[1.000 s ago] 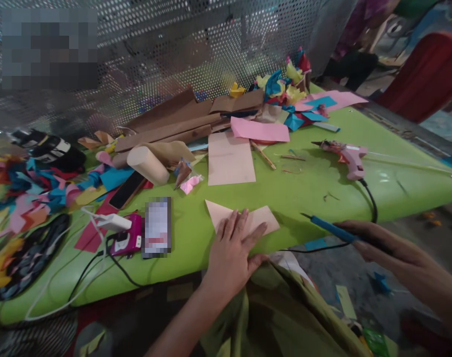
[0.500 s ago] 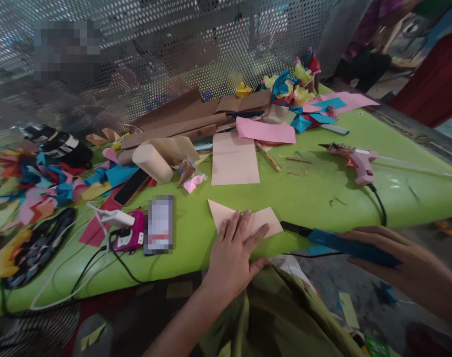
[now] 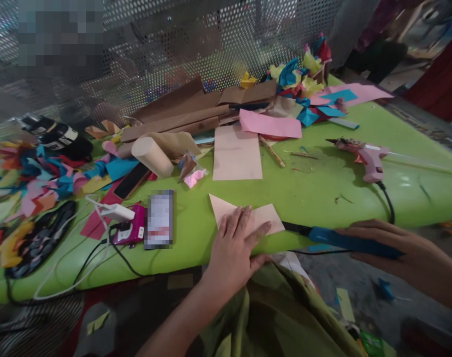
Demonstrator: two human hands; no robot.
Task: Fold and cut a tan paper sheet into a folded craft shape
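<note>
Right-hand grip holds a blue-handled tool; the phone screen is unreadable.

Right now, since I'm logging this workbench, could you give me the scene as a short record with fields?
Left hand: laid flat on a pale paper piece
Right hand: gripping a blue-handled tool
Tool's dark end: at the paper piece's right corner; contact unclear
Surface: green tabletop
Beyond the left hand: pale sheet, its far corner under a pink sheet
Right side: pink glue gun, lying down, corded
Left side: phone beside a magenta socket block
</note>
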